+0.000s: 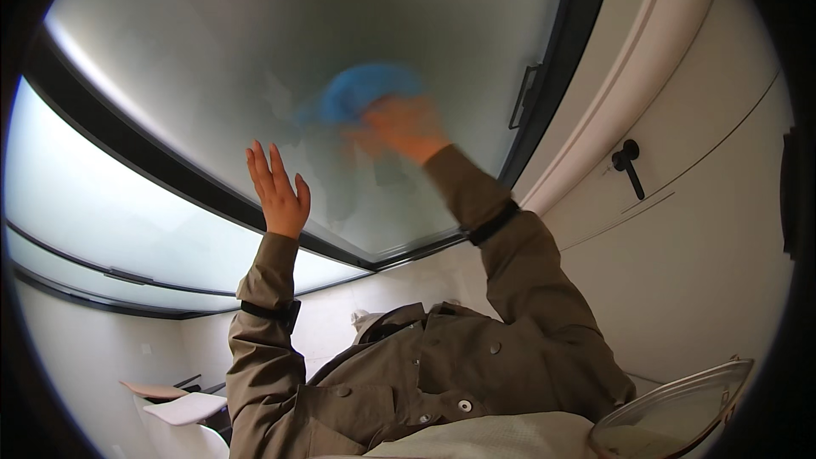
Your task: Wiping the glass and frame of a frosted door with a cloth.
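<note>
A black-framed frosted glass panel [446, 32] fills the upper part of the view. My right hand [405, 127], blurred, presses a blue cloth [370, 89] against this glass, where a faint reflection shows below it. To its lower left, my left hand [278, 194] is raised with its fingers apart, near the panel's dark frame; it holds nothing, and whether it touches the glass I cannot tell. Brown jacket sleeves with black straps cover both forearms.
More bright glass panels [146, 204] lie at the left. A black handle [524, 97] sits by the right frame. Farther right is a pale door with a black lever handle [631, 169]. Pale and pinkish chair-like objects [188, 408] stand at the lower left.
</note>
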`<state>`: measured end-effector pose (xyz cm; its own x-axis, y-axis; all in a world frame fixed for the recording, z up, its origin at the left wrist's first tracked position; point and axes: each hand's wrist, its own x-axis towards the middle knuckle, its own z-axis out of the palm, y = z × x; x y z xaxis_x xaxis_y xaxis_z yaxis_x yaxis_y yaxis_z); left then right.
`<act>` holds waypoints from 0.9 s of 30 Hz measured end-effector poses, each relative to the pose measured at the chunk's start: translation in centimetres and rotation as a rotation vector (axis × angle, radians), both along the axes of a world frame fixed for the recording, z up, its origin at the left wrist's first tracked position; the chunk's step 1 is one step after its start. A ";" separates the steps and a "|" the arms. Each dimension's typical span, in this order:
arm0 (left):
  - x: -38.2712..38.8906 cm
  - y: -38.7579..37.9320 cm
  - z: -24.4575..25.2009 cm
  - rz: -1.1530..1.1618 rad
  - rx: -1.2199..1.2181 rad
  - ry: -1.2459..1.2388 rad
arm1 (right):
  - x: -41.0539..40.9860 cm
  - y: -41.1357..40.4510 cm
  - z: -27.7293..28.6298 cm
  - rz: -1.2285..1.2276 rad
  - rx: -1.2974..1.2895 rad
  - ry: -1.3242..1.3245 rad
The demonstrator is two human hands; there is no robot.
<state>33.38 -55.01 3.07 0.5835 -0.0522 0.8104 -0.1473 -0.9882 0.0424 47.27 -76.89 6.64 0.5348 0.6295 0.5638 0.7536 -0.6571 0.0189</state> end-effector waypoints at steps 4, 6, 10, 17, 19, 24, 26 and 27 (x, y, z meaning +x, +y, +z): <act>-1.4 1.5 -0.1 0.056 -0.005 0.007 | 6.3 -10.3 1.3 -0.286 0.741 -0.518; -2.1 1.6 -0.5 0.057 -0.014 -0.006 | 8.6 -12.0 1.5 -0.391 1.021 -0.463; -3.9 2.4 -1.2 0.084 -0.031 0.021 | 8.1 -6.7 3.6 -0.416 1.285 -0.356; -3.0 4.3 0.7 0.100 -0.055 0.049 | -5.1 12.4 2.0 -0.018 0.186 0.049; -1.6 3.7 1.5 0.040 -0.101 -0.016 | -4.5 14.5 -4.2 0.367 0.232 -0.383; -1.4 4.4 1.2 0.057 -0.083 -0.050 | -2.5 10.4 -4.1 0.364 0.106 -0.099; -2.5 4.9 0.8 0.060 -0.047 -0.024 | 0.8 6.5 -3.9 0.134 0.008 -0.206; -2.7 5.1 0.7 0.034 -0.055 -0.019 | 3.4 3.1 -4.0 0.275 0.400 0.328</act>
<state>30.72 -49.93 3.74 0.5686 0.0120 0.8225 -0.1150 -0.9889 0.0939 50.64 -73.77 2.65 0.5684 0.5426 0.6185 0.8221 -0.3443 -0.4534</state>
